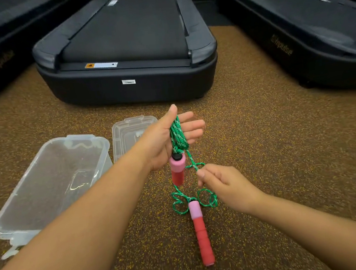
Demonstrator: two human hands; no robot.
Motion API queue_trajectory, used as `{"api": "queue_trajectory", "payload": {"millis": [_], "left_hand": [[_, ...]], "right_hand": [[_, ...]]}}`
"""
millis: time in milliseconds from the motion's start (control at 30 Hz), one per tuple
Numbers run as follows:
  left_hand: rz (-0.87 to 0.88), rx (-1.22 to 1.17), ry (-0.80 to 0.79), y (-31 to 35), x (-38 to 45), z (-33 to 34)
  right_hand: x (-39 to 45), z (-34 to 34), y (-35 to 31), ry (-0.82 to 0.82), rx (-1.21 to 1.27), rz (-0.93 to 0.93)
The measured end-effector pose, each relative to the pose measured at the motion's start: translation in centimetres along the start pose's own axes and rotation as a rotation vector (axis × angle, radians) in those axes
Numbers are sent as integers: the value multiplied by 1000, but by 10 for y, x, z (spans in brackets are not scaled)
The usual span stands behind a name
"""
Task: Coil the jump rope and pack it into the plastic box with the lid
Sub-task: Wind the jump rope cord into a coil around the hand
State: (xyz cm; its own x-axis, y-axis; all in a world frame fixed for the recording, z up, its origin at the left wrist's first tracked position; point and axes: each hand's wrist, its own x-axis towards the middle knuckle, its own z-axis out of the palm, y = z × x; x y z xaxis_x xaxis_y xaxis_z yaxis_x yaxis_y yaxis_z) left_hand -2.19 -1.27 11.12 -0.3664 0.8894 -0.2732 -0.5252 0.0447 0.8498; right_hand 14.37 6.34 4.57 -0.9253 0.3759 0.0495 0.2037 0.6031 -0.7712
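Note:
The green-and-white jump rope [178, 136] is wound in several turns around my left hand [164, 139], which is raised with its fingers spread. One pink-and-red handle [177, 169] hangs below that palm. My right hand [223, 183] pinches the loose rope just under the coil. The other pink-and-red handle [200, 230] lies on the floor with a few slack loops around its top. The clear plastic box [37, 192] stands open on the left, and its clear lid [127, 133] lies flat behind my left forearm.
The floor is brown speckled rubber [271, 147]. A dark treadmill base [128, 83] sits straight ahead, with others at far left and at far right [305, 42].

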Motion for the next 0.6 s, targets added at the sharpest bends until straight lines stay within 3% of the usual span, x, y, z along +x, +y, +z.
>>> {"api": "queue_trajectory", "payload": {"millis": [200,433,600], "left_hand": [[-142,181,13,-5,3,-3],[-310,339,-241,-4,-9,0],[-418,384,-456,-3,-7,-7]], "right_hand": [[-2,-11,-28,-65,-49,-137],[13,-44,-48,64,167,-205],[24,-58,-42,194,84,-142]]}}
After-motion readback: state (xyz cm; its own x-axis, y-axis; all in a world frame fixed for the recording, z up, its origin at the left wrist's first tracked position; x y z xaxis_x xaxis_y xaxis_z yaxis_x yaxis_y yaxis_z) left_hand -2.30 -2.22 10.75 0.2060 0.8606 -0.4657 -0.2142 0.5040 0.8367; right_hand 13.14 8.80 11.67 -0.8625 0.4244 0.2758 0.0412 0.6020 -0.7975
